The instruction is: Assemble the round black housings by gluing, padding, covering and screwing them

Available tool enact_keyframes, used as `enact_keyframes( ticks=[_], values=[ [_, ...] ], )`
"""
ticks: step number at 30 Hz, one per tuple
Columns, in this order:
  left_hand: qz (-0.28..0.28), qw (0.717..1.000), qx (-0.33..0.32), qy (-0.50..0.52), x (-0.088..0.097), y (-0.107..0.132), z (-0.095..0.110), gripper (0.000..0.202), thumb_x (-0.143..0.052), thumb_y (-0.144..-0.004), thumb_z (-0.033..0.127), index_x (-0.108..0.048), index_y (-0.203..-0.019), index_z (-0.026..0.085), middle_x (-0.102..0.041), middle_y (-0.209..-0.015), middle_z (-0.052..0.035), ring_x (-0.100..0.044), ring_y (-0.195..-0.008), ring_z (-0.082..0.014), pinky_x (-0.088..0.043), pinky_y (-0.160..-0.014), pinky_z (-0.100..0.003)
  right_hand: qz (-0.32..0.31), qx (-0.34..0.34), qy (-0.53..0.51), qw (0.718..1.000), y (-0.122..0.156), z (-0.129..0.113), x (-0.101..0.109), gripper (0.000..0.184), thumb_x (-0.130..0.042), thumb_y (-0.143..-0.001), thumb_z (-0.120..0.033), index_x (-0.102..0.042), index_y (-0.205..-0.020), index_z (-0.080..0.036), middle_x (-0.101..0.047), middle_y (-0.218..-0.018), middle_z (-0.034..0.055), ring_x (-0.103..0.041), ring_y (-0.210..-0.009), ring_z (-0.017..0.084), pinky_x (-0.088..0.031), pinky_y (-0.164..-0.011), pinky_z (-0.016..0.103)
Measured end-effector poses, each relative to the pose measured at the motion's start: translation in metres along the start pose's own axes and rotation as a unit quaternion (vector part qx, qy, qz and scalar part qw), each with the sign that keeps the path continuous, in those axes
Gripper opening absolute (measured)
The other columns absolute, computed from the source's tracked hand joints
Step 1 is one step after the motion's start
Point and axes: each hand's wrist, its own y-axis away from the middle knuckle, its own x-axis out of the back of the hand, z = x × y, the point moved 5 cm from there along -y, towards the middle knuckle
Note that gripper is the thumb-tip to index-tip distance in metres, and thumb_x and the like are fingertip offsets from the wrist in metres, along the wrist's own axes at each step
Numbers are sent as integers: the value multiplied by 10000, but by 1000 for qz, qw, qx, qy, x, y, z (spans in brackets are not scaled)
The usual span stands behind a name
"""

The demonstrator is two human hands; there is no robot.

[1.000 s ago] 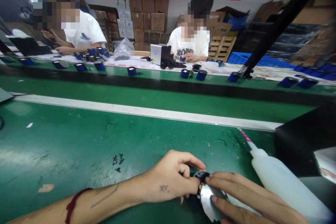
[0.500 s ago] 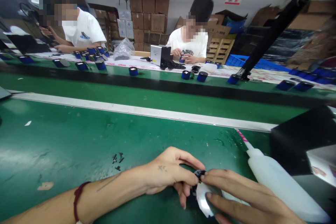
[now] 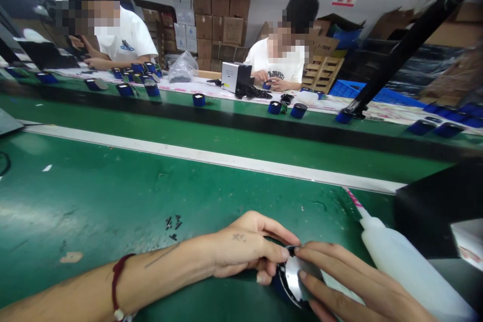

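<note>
In the head view, the left hand (image 3: 247, 245) pinches the edge of a dark round casing (image 3: 282, 289), low and right of centre over the green bench (image 3: 124, 201); contact with the bench is unclear. The right hand (image 3: 350, 279), cut off below, lays fingers across the casing's silvery disc (image 3: 293, 276), partly hiding it; whether it grips, I cannot tell. The pale bottle (image 3: 411, 266) beyond is cropped too.

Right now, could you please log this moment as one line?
left hand: holding blue part | right hand: touching silver plate | bottle: beside right hand
</note>
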Motion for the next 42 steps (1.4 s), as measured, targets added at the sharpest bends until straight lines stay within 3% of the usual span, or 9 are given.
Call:
enact_keyframes(
  ticks=[13,16,20,27,37,42],
  values=[
    [-12,1000,11,21,3,-1,-3,263,-589,-755,-1,-688,-981,91,-569,-423,3,-476,-366,-87,-420,-361,-165,-57,39,38,997,4,-1,-6,227,-605,-839,-178,-649,-1062,-177,-641,-1182,63,-634,-1057,234,-561,-908,280],
    [-11,1000,8,26,3,0,-4,278,-619,-738,12,-691,-997,80,-571,-431,1,-480,-377,-85,-422,-368,-167,-25,37,52,998,0,-3,-5,179,-509,-933,-182,-667,-1017,-175,-657,-1139,59,-626,-1063,229,-568,-884,296],
    [-13,1000,-2,25,4,0,-6,300,-662,-725,51,-692,-1023,70,-574,-440,2,-491,-386,-82,-435,-377,-167,22,24,64,997,-9,-7,-2,305,-384,-1005,-167,-680,-930,-178,-691,-1018,40,-656,-972,201,-577,-790,281],
    [6,1000,-17,-12,5,-1,-8,322,-658,-737,112,-695,-1055,76,-575,-425,8,-476,-345,-86,-419,-342,-171,30,21,102,994,-12,-14,-4,315,-370,-985,-104,-663,-883,-162,-712,-916,36,-686,-823,204,-570,-651,308],
    [12,1000,-25,-5,2,-3,-8,450,-626,-550,109,-743,-984,87,-578,-411,6,-505,-349,-97,-466,-387,-205,21,-2,91,996,-18,-13,-4,337,-356,-942,-46,-664,-875,-165,-719,-930,36,-691,-833,205,-574,-697,314],
    [33,998,-34,-31,1,-3,-9,415,-652,-604,165,-746,-1000,84,-587,-412,9,-503,-340,-94,-461,-395,-209,26,-9,91,995,-19,-16,-2,325,-362,-917,-34,-658,-859,-157,-717,-874,60,-691,-775,212,-567,-679,343]
  ],
)
